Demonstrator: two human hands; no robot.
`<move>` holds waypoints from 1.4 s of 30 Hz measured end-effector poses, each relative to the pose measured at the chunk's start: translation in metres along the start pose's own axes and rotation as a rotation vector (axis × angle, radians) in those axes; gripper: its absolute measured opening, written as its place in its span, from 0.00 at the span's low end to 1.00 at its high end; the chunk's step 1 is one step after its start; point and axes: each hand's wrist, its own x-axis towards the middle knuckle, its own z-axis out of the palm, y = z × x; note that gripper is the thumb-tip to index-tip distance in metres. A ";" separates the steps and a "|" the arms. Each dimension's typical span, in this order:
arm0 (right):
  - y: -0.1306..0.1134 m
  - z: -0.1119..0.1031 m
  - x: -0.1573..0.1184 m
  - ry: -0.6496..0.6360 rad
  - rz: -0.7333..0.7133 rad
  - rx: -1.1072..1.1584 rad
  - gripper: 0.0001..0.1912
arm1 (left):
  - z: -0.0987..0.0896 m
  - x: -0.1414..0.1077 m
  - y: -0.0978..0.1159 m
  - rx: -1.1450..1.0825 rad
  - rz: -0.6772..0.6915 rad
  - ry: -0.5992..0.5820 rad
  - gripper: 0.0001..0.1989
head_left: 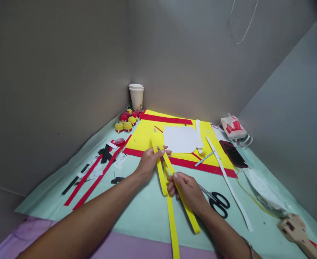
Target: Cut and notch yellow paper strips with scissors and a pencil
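Several narrow yellow corrugated paper strips point(162, 176) hang between my hands over the table's front half. My left hand point(149, 163) is closed on their upper ends, thumb on top. Lower and to the right, my right hand point(188, 189) pinches one yellow strip point(186, 212) between thumb and fingers; its tail slants toward the table edge. A longer strip point(172, 226) drops straight down past the front edge. Black-handled scissors point(219, 201) lie just right of my right hand, their blades partly hidden by it. Behind my hands is a yellow sheet point(139, 135) with red bands.
White paper point(178, 140) and a striped stick point(204, 158) lie on the yellow sheet. Left are red strips point(104, 172), black scraps point(105, 154) and small red-yellow round pieces point(127, 126). A paper cup point(136, 95) stands behind. Right are a phone point(233, 154), tissue pack point(234, 127) and glue gun point(295, 230).
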 end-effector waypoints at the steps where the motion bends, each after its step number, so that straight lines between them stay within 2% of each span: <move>1: 0.000 0.000 0.000 0.001 -0.001 0.000 0.24 | 0.000 0.000 0.000 -0.003 0.008 0.012 0.16; 10: -0.005 0.001 -0.002 0.034 0.018 -0.017 0.19 | -0.002 0.007 0.004 -0.097 0.045 0.231 0.14; 13: -0.004 0.001 0.000 0.085 0.024 -0.001 0.19 | -0.001 0.008 0.005 -0.155 0.051 0.170 0.12; 16: -0.002 0.000 0.003 0.162 0.029 0.027 0.20 | 0.000 0.007 0.006 -0.204 -0.040 0.101 0.11; 20: -0.001 0.000 0.005 0.207 0.039 0.055 0.21 | -0.001 0.005 0.006 -0.185 -0.169 0.010 0.19; 25: -0.001 -0.005 0.004 0.232 0.033 0.077 0.23 | 0.000 -0.002 0.015 -0.072 -0.145 0.063 0.19; 30: -0.006 -0.008 0.002 0.235 0.014 0.073 0.19 | 0.011 -0.020 0.033 -0.021 -0.164 0.057 0.13; 35: -0.017 -0.004 -0.003 0.144 0.076 0.101 0.20 | 0.010 -0.039 0.027 0.199 -0.244 0.053 0.10; 38: -0.019 -0.001 -0.008 0.125 0.100 0.046 0.24 | 0.001 -0.048 0.019 0.425 -0.279 0.072 0.18; 40: -0.016 -0.001 -0.010 0.128 0.092 -0.015 0.26 | -0.006 -0.053 0.015 0.610 -0.235 0.112 0.23; 42: -0.013 0.000 -0.011 0.133 0.071 -0.076 0.27 | -0.012 -0.058 0.012 0.835 -0.114 0.148 0.22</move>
